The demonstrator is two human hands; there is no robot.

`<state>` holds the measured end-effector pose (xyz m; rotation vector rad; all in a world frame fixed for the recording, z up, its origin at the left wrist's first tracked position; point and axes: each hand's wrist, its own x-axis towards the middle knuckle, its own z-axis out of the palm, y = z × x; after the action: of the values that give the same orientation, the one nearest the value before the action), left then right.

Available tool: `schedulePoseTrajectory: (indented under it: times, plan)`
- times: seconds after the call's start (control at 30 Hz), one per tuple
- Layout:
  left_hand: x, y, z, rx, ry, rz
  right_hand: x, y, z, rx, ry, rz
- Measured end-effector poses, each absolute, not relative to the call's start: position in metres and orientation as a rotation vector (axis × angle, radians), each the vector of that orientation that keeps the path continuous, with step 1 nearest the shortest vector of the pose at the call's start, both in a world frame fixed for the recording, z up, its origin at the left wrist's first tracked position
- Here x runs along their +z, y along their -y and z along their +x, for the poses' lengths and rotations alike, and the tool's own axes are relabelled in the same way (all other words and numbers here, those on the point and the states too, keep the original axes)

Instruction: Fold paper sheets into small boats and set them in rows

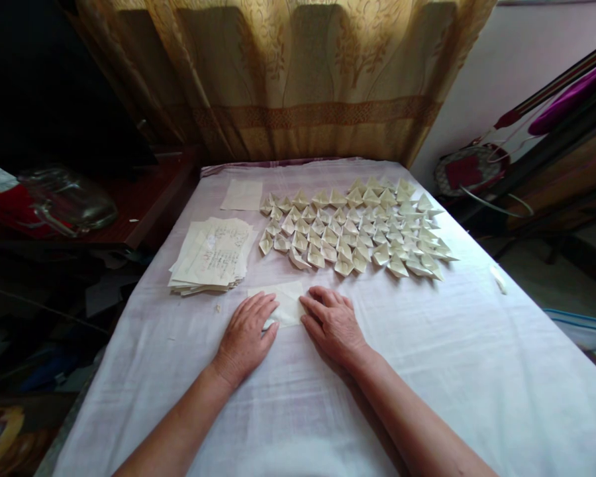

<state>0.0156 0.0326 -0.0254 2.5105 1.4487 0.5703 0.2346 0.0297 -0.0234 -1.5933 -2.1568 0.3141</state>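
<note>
A pale sheet of paper (289,303) lies on the cloth-covered table, partly hidden by my hands. My left hand (245,333) rests over its left part, fingers stretched out and lying flat. A small light edge shows between thumb and forefinger; I cannot tell whether it is a fold. At the right edge of the sheet, my right hand (334,323) touches it with its fingertips, the fingers slightly apart. Beyond the hands stand rows of folded paper boats (329,236). To their left is a stack of paper sheets (212,255), the top one bearing handwriting.
One separate sheet (242,195) lies behind the stack. A white cloth (179,391) covers the table. A small white object (499,279) lies near the right edge. Left, a glass jug (72,199) is on a dark red cabinet (151,209). A gold curtain (302,73) hangs behind.
</note>
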Motion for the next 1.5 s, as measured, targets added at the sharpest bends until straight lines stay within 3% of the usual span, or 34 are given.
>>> schedulePoseTrajectory:
  times: [0.5, 0.77, 1.1, 1.5]
  plan:
    - [-0.034, -0.025, -0.033, 0.565, -1.498, 2.662, -0.026, -0.030, 0.235, 0.319, 2.148, -1.576]
    - [-0.029, -0.019, -0.028, 0.534, -1.393, 2.746, -0.025, -0.025, 0.230, 0.150, 2.195, -1.467]
    - [-0.027, -0.017, -0.029, 0.563, -1.421, 2.712, -0.013, -0.024, 0.222, 0.651, 2.726, -1.091]
    - [-0.020, -0.019, -0.034, 0.430, -1.404, 2.772, -0.016, -0.030, 0.278, 0.487, 2.782, -1.208]
